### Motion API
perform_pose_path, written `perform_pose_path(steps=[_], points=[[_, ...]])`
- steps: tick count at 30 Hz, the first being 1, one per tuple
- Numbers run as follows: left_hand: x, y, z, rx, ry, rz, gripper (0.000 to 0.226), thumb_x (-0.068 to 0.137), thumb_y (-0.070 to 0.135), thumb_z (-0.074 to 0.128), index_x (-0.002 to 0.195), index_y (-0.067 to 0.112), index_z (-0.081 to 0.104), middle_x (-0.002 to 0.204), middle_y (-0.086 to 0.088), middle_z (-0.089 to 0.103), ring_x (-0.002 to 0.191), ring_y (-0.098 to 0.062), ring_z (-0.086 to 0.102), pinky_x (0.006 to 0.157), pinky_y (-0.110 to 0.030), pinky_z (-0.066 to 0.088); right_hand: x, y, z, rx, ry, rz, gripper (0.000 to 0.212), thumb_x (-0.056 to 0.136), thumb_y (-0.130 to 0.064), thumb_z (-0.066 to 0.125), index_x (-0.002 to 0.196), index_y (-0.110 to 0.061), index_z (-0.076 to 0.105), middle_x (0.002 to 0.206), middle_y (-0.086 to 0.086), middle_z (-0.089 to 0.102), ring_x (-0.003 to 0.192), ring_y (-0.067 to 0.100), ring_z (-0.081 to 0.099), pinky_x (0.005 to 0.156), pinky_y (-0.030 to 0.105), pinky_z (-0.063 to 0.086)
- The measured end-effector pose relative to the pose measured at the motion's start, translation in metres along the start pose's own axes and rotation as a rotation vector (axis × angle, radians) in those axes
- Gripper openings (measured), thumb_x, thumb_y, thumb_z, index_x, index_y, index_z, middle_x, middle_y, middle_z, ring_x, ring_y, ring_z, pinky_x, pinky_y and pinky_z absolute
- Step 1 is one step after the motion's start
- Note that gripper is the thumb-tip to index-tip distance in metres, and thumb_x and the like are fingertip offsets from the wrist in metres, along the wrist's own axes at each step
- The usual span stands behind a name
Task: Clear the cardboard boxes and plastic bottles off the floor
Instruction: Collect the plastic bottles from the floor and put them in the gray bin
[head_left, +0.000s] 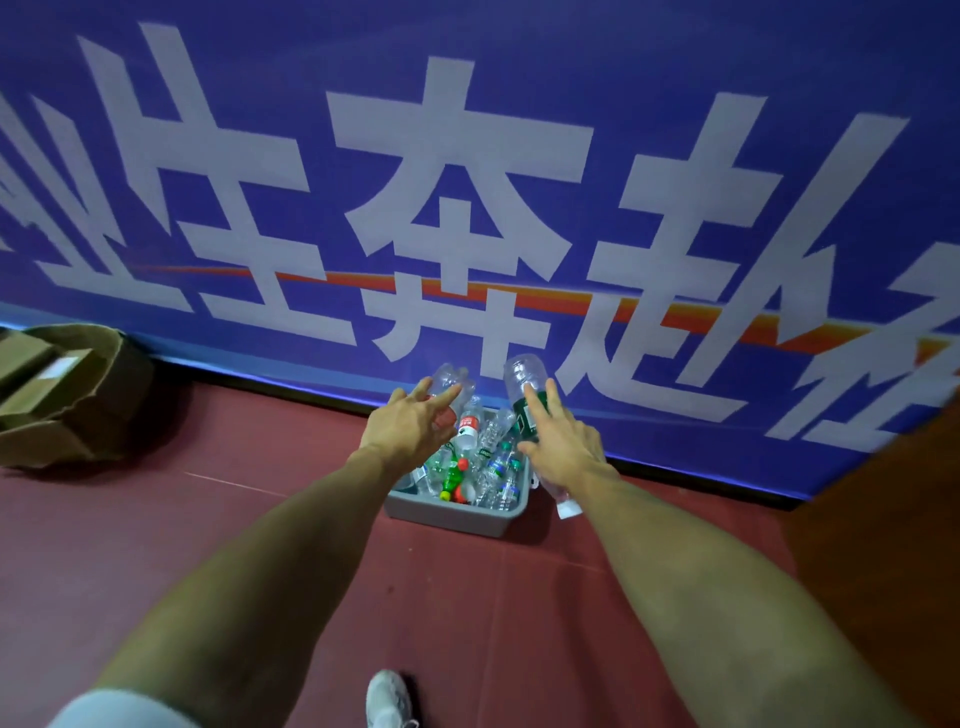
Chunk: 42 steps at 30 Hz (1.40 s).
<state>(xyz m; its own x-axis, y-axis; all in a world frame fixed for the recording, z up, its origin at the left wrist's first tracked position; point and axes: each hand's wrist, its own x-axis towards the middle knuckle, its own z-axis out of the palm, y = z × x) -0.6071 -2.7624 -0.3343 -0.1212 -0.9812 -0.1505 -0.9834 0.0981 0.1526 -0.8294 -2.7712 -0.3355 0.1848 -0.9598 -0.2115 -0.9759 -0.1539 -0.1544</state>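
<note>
1. Grey tub (447, 514) against the banner (467, 156): already heaped with plastic bottles (483, 462).
2. Left hand (410, 426), fingers spread wide, clear bottle (449, 379) loose above tub.
3. Right hand (561, 441) likewise splayed; green-labelled bottle (522, 395) over tub's right rim.
4. Outstanding: cardboard boxes (57, 395) on floor, far left of tub.
</note>
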Motion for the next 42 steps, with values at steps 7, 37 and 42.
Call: perform_pose_path(steps=[7,37,42], points=[[0.101,-0.037,0.015,0.026,-0.023,0.052,0.057,0.105,0.052,0.032,0.158,0.040,0.012,0.164,-0.008,0.020,0.137,-0.035,0.038,0.098,-0.045,0.046,0.092,0.003,0.012,-0.003,-0.063,0.097,0.085,0.101,-0.038,0.054,0.159,-0.030,-0.007,0.166,0.003,-0.017,0.145,0.030,0.033,0.098,0.044,0.047],[0.444,-0.136,0.484,0.002,0.026,-0.018,0.069,0.093,0.066,0.049,0.150,0.033,0.029,0.138,-0.011,0.052,0.106,-0.030,0.063,0.080,-0.038,0.054,0.487,0.090,0.431,0.186,0.137,0.126,0.085,0.090,-0.059,0.062,0.157,-0.027,0.020,0.162,0.006,0.024,0.131,0.039,0.050,0.101,0.048,0.046],[0.447,-0.140,0.478,-0.046,0.019,-0.022,0.081,0.089,0.071,0.051,0.155,0.037,0.018,0.158,-0.008,0.033,0.121,-0.031,0.059,0.089,-0.045,0.057,0.483,0.082,0.425,0.205,0.185,0.109,0.086,0.090,-0.059,0.061,0.156,-0.023,0.019,0.165,0.006,0.018,0.131,0.039,0.049,0.101,0.047,0.045]])
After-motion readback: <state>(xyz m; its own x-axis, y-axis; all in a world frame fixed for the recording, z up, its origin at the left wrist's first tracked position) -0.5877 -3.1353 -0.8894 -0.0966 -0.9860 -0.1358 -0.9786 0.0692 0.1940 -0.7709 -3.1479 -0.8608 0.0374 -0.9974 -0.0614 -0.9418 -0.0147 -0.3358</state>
